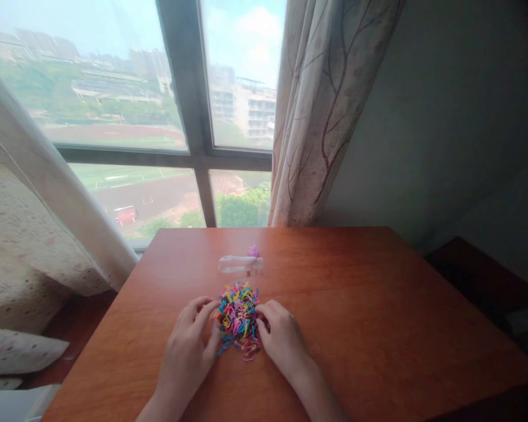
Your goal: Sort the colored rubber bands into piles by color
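A heap of small, brightly coloured elastic hair bands (238, 316) lies on the wooden table in pink, yellow, blue and other colours. At its left side rests my left hand (191, 334), thumb and fingers apart, the fingertips touching the edge of the heap. My right hand (279, 331) curves against the opposite side, with a gap between thumb and index finger. Neither hand visibly holds a band. Behind the heap, a clear plastic bottle (235, 264) lies on its side. A pink-purple object (254, 251) sits just beyond it, its kind unclear.
The reddish-brown table (356, 305) reaches back toward a large window (198, 117). Patterned curtains hang on the left (35, 205) and right (321, 105). A dark piece of furniture (479, 275) stands past the table's right edge.
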